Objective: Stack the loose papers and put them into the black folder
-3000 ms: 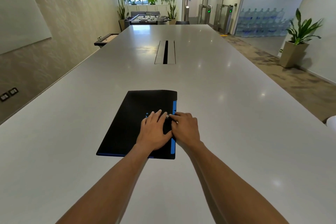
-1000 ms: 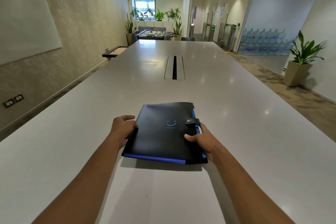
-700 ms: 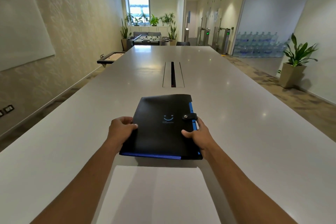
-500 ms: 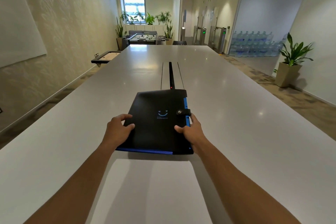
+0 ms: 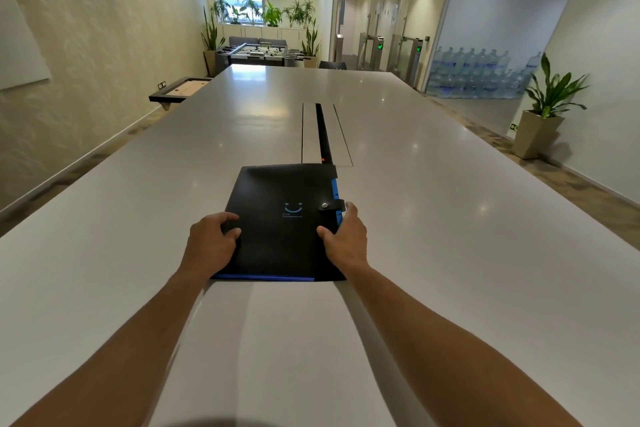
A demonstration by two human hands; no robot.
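The closed black folder (image 5: 284, 218) lies on the table (image 5: 450, 218), left hand (image 5: 211, 244) and right hand (image 5: 344, 239) gripping its side edges

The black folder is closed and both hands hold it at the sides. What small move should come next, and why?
Probably let go and draw both hands back. The folder lies flat on the table, its strap snapped shut, the left hand and right hand gripping its sides. No loose papers show, so the filing looks done.
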